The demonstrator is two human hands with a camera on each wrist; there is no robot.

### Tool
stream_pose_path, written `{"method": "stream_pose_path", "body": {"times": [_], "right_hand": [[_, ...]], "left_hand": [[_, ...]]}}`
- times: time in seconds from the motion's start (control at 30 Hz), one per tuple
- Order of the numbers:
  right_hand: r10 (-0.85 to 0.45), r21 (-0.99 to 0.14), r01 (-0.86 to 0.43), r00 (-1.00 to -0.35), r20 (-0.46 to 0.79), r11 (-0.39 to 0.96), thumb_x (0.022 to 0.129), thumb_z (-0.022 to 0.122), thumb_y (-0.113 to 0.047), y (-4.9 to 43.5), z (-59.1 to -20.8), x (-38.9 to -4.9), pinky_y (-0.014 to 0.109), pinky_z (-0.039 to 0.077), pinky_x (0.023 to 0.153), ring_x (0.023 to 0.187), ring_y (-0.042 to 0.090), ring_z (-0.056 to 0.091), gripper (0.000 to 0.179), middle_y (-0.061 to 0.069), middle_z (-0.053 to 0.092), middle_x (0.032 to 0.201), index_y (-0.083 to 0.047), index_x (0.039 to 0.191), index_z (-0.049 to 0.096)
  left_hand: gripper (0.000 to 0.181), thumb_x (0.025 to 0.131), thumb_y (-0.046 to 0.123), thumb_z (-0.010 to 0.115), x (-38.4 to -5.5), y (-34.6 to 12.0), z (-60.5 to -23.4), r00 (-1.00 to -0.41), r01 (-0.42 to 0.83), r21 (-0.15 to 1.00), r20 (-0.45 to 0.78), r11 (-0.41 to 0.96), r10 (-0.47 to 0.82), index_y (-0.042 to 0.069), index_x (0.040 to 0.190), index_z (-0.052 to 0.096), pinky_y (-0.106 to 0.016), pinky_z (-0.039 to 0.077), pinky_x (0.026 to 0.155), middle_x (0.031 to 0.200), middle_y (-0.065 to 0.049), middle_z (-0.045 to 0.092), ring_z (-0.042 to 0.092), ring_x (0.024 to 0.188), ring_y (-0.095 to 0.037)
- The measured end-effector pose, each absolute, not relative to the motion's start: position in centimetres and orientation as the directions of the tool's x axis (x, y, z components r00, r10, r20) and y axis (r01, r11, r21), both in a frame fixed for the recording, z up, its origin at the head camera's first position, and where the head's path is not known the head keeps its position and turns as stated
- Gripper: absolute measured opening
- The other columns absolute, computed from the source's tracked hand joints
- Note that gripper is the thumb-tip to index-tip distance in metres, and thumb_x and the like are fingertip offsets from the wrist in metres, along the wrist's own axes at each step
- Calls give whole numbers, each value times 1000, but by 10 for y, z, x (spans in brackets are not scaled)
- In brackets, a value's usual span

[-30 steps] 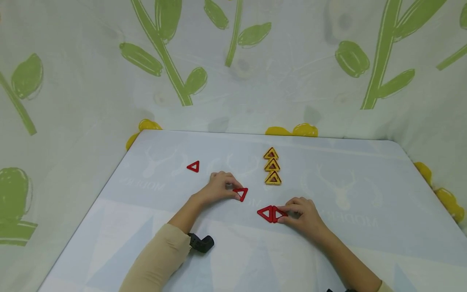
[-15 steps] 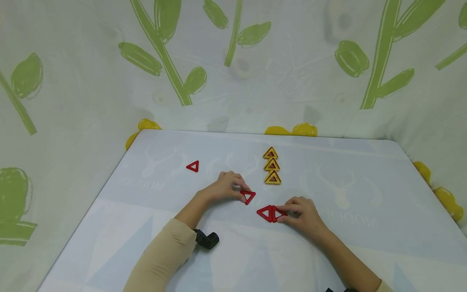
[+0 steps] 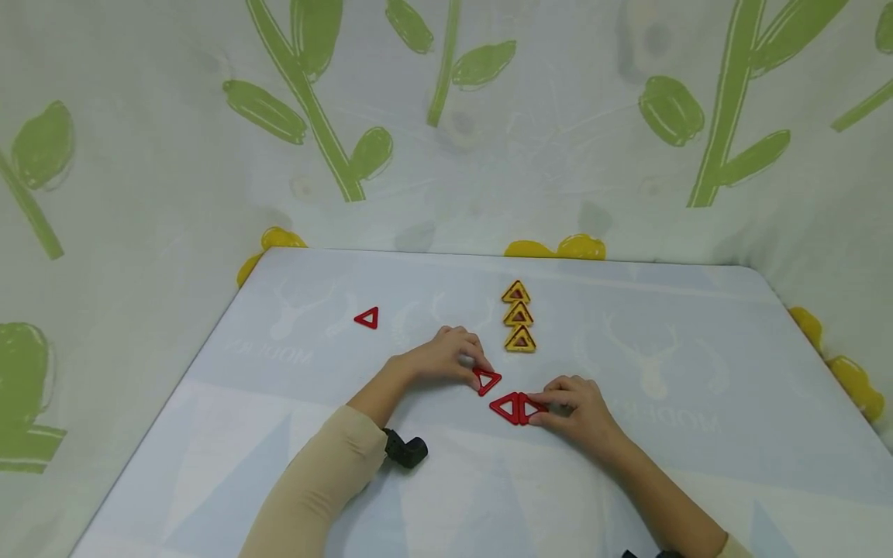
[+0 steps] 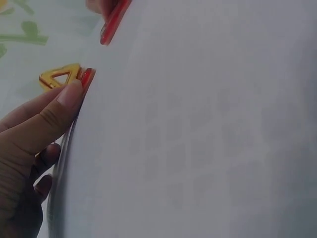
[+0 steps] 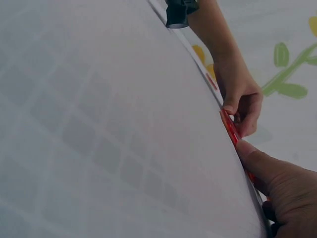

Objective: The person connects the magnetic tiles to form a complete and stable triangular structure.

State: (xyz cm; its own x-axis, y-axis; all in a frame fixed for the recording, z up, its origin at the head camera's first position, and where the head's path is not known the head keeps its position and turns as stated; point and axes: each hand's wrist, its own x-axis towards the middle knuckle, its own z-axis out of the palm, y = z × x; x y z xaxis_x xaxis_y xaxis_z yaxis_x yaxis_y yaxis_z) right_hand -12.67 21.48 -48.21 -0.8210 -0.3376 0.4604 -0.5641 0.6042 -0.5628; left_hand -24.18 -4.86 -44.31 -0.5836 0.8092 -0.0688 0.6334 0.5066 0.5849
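Note:
My left hand (image 3: 446, 358) pinches a red triangular frame tile (image 3: 491, 386) between thumb and fingers, just up and left of a joined red pair. That pair is two matching tiles, a left tile (image 3: 502, 400) and a right tile (image 3: 522, 408), lying edge to edge with points outward. My right hand (image 3: 579, 411) grips the right tile at its outer point. In the left wrist view, the thumb (image 4: 49, 116) presses the held tile (image 4: 87, 77), seen edge-on. The right wrist view shows the right thumb (image 5: 257, 161) against a red tile edge (image 5: 229, 128).
A lone red triangle (image 3: 376, 318) lies at the table's back left. Three yellow triangles (image 3: 520, 345) stand in a column behind the hands. The pale patterned table (image 3: 663, 325) ends at a printed curtain (image 3: 544, 155). A black wrist camera (image 3: 408, 451) sits on the left forearm.
My left hand has moved right and slightly nearer with its red triangle, which has turned a little and now sits close to the pair. The right hand and the pair have stayed still.

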Motion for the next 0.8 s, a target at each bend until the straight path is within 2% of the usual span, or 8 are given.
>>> {"method": "stream_pose_path", "body": {"times": [0.43,0.8], "right_hand": [[-334,-561,-569,-817,471,602,64,86,-15,214,-483,-127,22,29,68,76,4,47,32,-10,61,82,-14,94,77],[-332,-563,-568,-818,470,600,63,86,-15,213,-481,-128,23,29,67,76,4,47,32,-10,61,82,-15,94,77]], "left_hand": [[31,75,32,79,-247,-35,-441,-485,715,541,-72,443,871,24,105,75,-37,26,97,100,10,61,46,102,-8],[33,76,31,79,-250,-28,-443,-451,734,526,-95,430,887,25,108,74,-35,26,93,102,10,60,46,104,-8]]}}
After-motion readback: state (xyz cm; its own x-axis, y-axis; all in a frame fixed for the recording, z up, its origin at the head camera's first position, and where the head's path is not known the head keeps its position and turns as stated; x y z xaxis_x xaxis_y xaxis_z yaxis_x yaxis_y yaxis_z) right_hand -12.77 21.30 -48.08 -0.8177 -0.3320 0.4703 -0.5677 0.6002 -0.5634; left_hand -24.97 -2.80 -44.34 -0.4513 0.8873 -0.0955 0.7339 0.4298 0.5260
